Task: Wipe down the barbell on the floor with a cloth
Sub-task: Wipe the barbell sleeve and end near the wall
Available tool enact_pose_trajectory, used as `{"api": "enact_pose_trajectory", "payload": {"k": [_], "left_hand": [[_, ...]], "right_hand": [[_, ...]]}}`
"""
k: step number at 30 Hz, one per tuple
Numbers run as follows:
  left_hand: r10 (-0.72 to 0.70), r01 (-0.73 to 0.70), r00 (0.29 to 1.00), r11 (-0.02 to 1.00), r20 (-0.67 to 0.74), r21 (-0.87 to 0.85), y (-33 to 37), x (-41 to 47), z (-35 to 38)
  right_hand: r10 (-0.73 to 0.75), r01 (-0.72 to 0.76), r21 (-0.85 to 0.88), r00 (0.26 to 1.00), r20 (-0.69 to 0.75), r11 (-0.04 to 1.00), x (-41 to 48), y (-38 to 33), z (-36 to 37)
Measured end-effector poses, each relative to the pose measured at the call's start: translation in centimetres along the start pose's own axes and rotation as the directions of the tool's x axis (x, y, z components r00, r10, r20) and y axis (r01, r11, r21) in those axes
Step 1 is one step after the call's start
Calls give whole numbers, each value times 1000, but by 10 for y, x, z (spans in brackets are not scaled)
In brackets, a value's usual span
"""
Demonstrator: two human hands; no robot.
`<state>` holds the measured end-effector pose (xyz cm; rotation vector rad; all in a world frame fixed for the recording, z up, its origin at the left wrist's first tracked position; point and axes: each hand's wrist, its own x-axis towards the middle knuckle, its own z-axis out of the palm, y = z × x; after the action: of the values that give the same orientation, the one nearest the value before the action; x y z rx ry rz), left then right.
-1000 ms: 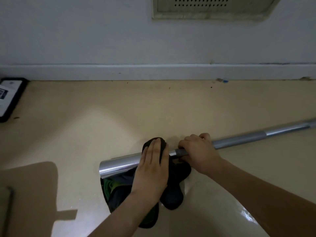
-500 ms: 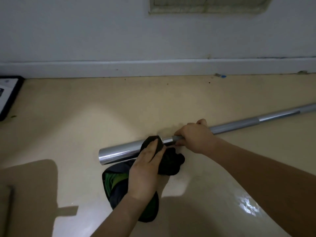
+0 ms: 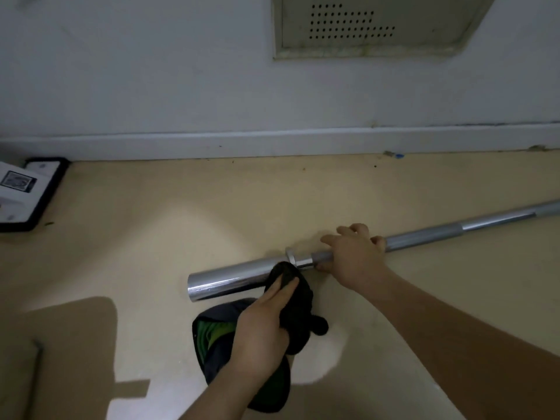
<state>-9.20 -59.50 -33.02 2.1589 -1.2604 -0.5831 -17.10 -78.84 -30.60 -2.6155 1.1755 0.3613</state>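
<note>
Barbell (image 3: 230,275) on the floor (image 3: 151,237), running centre to 2 o'clock: right hand (image 3: 354,256), fingers curled round the shaft, steadies it against rolling while left hand (image 3: 260,328), fingers straight and together, presses the cloth (image 3: 300,301) onto the sleeve.

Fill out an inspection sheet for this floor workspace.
Surface: beige floor, glossy, small specks near the baseboard.
Job's things: chrome barbell lying on the floor; black cloth against its sleeve by the collar.
Clutter: dark-and-green fabric under the cloth; black-framed board far left; blue scrap by the wall.
Hands: left hand presses the cloth with straight fingers; right hand grips the shaft beside the collar.
Cables: nothing seen.
Surroundings: white wall with perforated vent panel.
</note>
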Motion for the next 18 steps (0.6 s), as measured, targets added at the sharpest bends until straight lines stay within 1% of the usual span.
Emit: {"api": "enact_pose_trajectory", "payload": {"k": [1,2,3,4,5,6,7,8,9,10,12,13,15,16,17,18], "left_hand": [[-38,38,999,995,11,-93,4,0,-4],[-64,67,998,983,25,-171,9,-1,-8],[-72,78,997,972,34,-221,14,0,-12],[-61,68,997,970,37,-232,18,2,-14],[-33,38,999,981,28,-192,18,3,-16],[5,-5,1000,995,-3,-102,16,6,-18],[44,-42,998,998,-38,54,9,9,-19],[85,-72,995,970,-47,231,1,11,-20],[93,-82,996,930,-13,359,-6,12,-22],[81,-82,996,896,22,436,-14,10,-23],[49,-79,996,831,69,551,-35,1,-35],[25,-43,999,781,37,623,-48,-5,-47],[-48,114,992,707,-113,698,-77,-16,-74],[-79,177,982,702,-172,690,-85,-19,-83],[-90,191,979,710,-182,678,-85,-19,-83],[-50,147,986,724,-161,674,-75,-17,-76]], "right_hand": [[16,-10,82,997,-74,997,-9,-5,3],[28,4,232,990,-137,973,-21,-12,9],[39,28,413,987,-153,910,-34,-22,13],[32,50,571,991,-133,820,-48,-33,18],[17,66,662,993,-118,747,-61,-44,25],[1,73,675,994,-109,735,-71,-54,31],[-6,72,620,994,-107,781,-78,-63,37],[-9,77,504,991,-136,860,-83,-72,42],[-14,86,380,982,-188,921,-87,-78,45],[-27,96,285,972,-235,954,-87,-83,46],[-78,125,166,961,-265,978,-85,-89,48],[-97,135,123,957,-275,983,-82,-89,48],[-133,158,65,949,-286,985,-76,-86,46],[-152,170,40,945,-289,985,-73,-88,43],[-172,185,18,944,-282,983,-70,-91,41],[-189,196,3,945,-268,981,-67,-95,40]]}}
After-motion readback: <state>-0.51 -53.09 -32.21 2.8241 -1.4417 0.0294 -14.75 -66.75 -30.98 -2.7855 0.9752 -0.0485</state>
